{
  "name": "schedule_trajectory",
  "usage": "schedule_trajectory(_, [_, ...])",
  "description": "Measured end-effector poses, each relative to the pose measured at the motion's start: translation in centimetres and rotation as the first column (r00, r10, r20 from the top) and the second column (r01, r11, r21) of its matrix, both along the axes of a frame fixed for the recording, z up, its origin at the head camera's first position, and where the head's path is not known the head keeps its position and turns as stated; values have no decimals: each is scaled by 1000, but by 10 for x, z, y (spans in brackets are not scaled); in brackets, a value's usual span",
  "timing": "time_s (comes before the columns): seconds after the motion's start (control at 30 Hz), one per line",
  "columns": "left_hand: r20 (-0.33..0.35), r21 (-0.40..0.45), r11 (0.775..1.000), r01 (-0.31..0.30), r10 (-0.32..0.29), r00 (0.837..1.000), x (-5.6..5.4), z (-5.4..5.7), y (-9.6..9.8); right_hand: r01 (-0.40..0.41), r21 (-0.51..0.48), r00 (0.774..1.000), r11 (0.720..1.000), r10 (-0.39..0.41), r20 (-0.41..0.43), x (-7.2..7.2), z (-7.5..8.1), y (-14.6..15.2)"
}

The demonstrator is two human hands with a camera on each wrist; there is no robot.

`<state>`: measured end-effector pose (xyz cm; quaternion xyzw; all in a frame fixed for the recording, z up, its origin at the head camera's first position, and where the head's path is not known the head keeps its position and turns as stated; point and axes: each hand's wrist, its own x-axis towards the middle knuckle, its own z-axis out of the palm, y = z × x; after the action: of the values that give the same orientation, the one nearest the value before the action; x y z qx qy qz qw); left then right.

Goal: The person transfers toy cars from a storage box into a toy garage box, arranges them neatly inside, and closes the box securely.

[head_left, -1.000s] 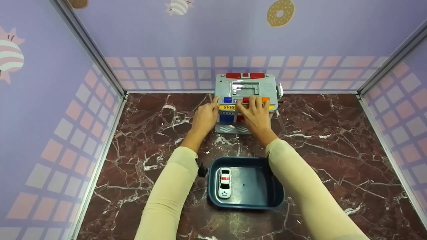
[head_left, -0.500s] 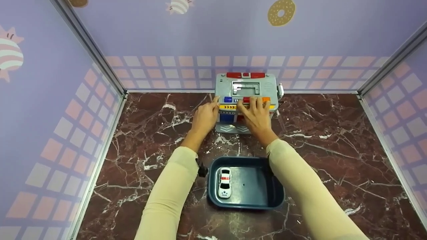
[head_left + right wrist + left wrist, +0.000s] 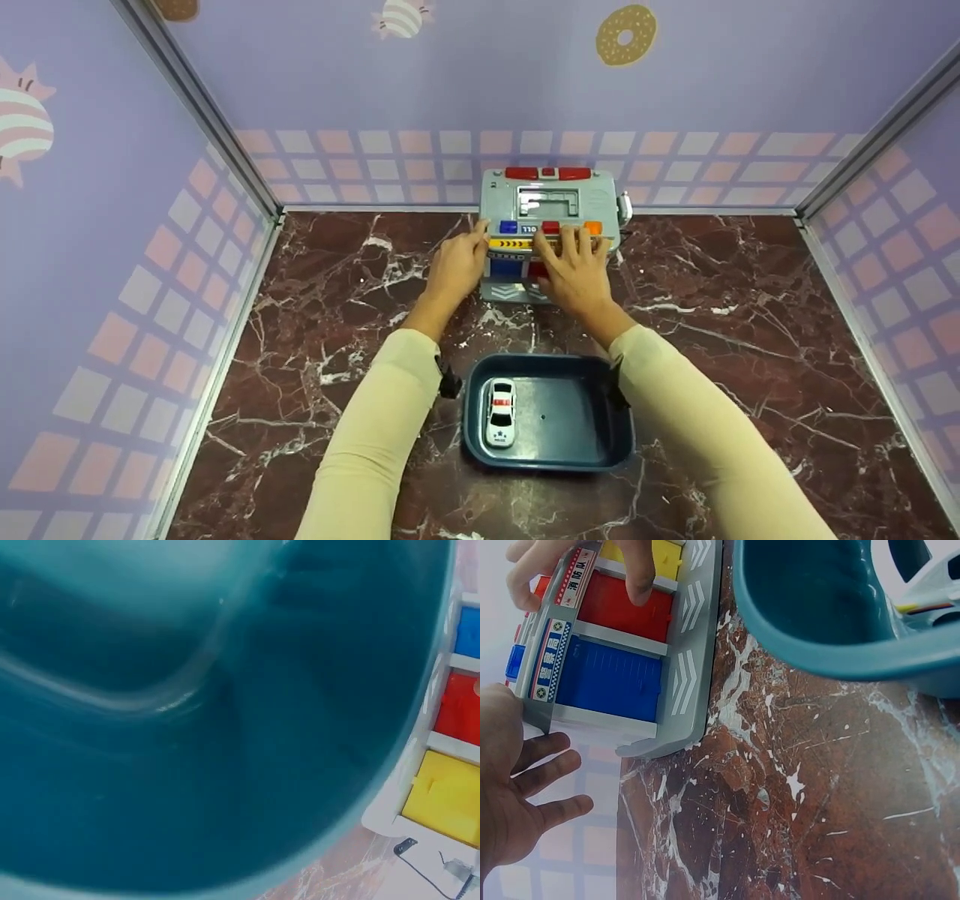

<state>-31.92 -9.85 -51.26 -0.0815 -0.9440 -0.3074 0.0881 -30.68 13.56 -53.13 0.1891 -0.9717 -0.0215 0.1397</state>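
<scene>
A grey toy garage (image 3: 495,199) stands against the back wall, with red lamps and coloured buttons on its roof and blue (image 3: 607,675), red and yellow doors in front. My left hand (image 3: 459,266) touches its left side; in the left wrist view several fingers are straight, apart from the garage. The right hand (image 3: 581,277) is curled over the front roof edge near the red (image 3: 550,226) and orange buttons, thumb (image 3: 635,574) in front of the red door. Whether the thumb presses that door cannot be told. A small white toy police car (image 3: 501,412) lies nearer me.
A dark teal tray (image 3: 551,466) holds the toy car and sits between my forearms, close to both wrist cameras. Purple patterned walls (image 3: 375,90) stand at the back and both sides of the marbled tabletop (image 3: 337,315). A cable (image 3: 424,874) lies beside the garage.
My right thumb has come down in front of the red door, and more of the red button shows. The left hand stays at the garage's side. The head view has shifted slightly.
</scene>
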Motion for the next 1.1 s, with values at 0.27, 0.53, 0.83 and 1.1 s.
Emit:
schedule_trajectory(0.27, [-6, 16, 1000, 2, -2, 1000, 0, -1, -2, -48, -61, 997, 997, 52, 64, 13, 17, 13])
schedule_trajectory(0.53, [21, 55, 998, -20, 19, 1000, 1, -2, -1, -171, -102, 984, 980, 174, 21, 19, 34, 19])
schedule_trajectory(0.83, [35, 72, 996, -53, 51, 998, 1, -5, -1, -367, -61, 930, 928, 365, -50, 18, 38, 17])
schedule_trajectory(1.1, [50, 79, 995, -57, 53, 997, 2, -4, 2, -390, -34, 919, 920, 391, 43, 16, 44, 7])
